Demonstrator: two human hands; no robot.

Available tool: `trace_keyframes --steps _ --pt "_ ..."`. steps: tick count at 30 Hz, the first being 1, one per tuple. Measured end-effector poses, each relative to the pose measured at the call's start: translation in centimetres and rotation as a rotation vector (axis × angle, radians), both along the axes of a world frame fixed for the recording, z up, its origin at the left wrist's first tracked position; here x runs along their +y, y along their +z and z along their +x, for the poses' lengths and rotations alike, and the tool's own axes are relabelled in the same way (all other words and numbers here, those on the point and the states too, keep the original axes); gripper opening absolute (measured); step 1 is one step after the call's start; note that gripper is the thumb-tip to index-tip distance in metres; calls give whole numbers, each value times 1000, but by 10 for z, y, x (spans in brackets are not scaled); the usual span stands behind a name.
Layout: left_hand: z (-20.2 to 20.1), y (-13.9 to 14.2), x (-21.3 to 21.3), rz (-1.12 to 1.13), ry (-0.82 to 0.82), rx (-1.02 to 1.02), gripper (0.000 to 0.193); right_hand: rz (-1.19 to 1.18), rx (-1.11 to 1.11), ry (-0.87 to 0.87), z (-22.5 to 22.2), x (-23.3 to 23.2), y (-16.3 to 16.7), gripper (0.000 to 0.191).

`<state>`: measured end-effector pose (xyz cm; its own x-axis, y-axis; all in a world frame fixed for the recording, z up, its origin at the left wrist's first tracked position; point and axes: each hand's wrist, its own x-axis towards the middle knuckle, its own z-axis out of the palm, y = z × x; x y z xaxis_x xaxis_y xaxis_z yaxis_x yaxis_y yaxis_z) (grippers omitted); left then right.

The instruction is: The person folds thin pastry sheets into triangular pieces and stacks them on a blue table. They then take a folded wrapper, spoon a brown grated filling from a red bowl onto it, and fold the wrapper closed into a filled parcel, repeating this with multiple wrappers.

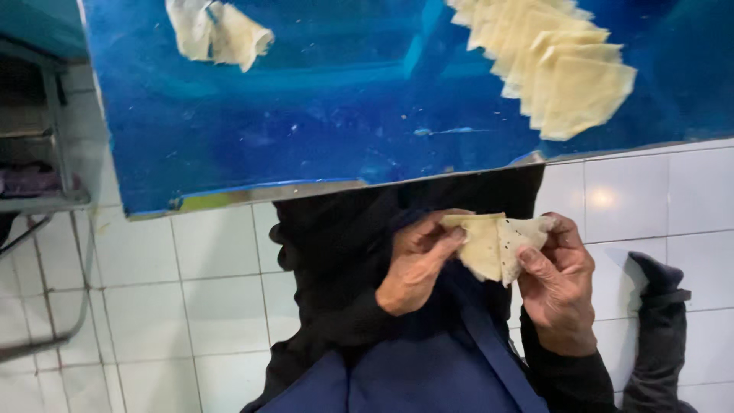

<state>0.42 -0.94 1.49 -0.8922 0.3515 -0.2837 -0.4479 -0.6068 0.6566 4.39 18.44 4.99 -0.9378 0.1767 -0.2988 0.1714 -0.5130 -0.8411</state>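
Both hands meet over one pale, thin dough sheet folded into a triangle (495, 246), held in the air below the table edge, in front of the blue apron (428, 367). The left hand (417, 264) pinches the sheet's left edge between thumb and fingertips; the right hand (558, 283) clamps its right corner, thumb pressed on the speckled flap. Judging by the fold, the sheet is being shaped into a pocket, work that calls for a light, even pinch so the thin dough does not tear. Beyond the grip, on the glossy blue tabletop (329, 115), a fanned stack of cream square wrappers (558, 69) lies up and to the right, a crumpled pale dough scrap (218, 34) up and to the left. No packages, labels or signs show.
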Motion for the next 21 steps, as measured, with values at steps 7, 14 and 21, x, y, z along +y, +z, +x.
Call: trace_keyframes --steps 7,14,21 --pt "-7 4 -15 8 -60 -156 30 106 127 -83 -10 16 34 42" --pt "-13 -6 -17 -52 -16 -103 27 985 342 -113 -65 54 79 35" --pt "-16 -22 -11 -128 52 -6 26 1717 972 168 -189 59 100 33"
